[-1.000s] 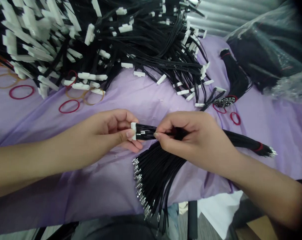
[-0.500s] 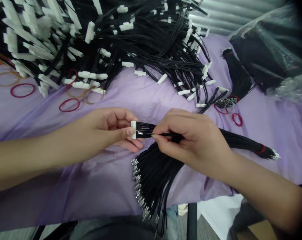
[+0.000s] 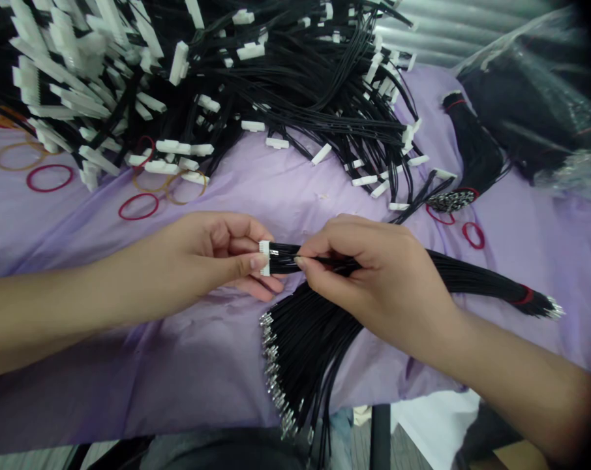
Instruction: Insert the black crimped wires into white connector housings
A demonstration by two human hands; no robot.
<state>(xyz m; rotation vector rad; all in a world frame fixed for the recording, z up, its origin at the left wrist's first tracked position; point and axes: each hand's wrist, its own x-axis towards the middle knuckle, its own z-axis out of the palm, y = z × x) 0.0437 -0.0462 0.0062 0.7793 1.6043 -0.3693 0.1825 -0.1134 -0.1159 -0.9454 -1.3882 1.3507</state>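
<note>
My left hand (image 3: pixel 227 258) pinches a white connector housing (image 3: pixel 265 258) between thumb and fingers. Several black wires run from that housing to the right, beneath my other hand. Just right of the housing, my right hand (image 3: pixel 364 254) grips a black wire (image 3: pixel 308 257) between thumb and forefinger, its metal tip close to the housing. Below lies a fanned bundle of black wires (image 3: pixel 310 339) with bare metal terminals at the left ends. Another wire bundle (image 3: pixel 486 281), tied with a red band, stretches out to the right from under my right hand.
A large heap of black wires with white connectors (image 3: pixel 295 91) covers the back of the purple cloth (image 3: pixel 188 365). Red rubber bands (image 3: pixel 137 206) and yellowish ones (image 3: pixel 19 156) lie at the left. A tied wire bundle (image 3: pixel 476 147) and a clear plastic bag (image 3: pixel 535 98) are at the back right.
The wire tip in my right hand has shifted from the housing's near side toward its far side. Both hands keep their grips, and the whole view has shifted slightly.
</note>
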